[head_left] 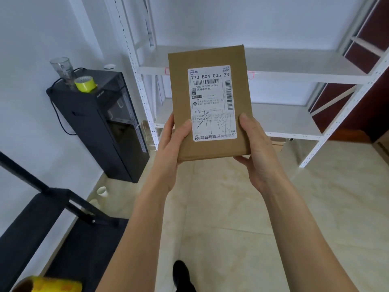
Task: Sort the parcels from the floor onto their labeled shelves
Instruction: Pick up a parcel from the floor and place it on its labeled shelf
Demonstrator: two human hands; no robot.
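Note:
I hold a flat brown cardboard parcel (183, 98) upright in front of me, its white shipping label (211, 102) facing me with the code 770 B04 005-23 and handwriting on it. My left hand (171, 142) grips its lower left edge, thumb on the label's corner. At the lower right corner, my right hand (255, 148) holds it with fingers underneath. Behind the parcel stands a white metal shelf unit (294, 72) with small red-bordered tags on the front edge of its upper board.
A black water dispenser (101, 123) stands left of the shelves, with a glass jug (63, 69) and a yellow tape roll (85, 84) on top. Paper cups (102, 191) lie on the tiled floor. A dark frame (52, 207) fills the lower left. A cardboard box (277, 144) sits under the shelves.

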